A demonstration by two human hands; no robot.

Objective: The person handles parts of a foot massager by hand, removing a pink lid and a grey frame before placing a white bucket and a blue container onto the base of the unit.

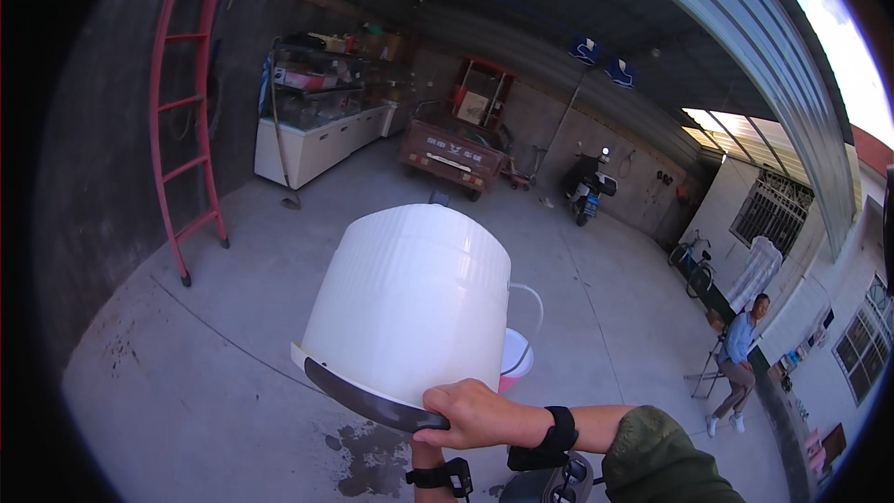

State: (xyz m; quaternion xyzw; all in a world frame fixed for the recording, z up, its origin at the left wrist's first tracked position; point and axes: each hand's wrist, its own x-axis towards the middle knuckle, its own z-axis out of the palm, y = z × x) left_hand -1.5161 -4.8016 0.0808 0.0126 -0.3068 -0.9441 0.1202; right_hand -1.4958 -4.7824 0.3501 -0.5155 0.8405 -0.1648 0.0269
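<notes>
White tub [410,298] against right fingers [451,435]

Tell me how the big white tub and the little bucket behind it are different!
Colour: the tub is white with a dark grey edge; the bucket looks pink outside and pale inside. Pose: the tub looks tipped, while the bucket seems upright on the floor. Holding: the right hand grips the tub's edge; no hand shows on the bucket. Both look rounded.
</notes>
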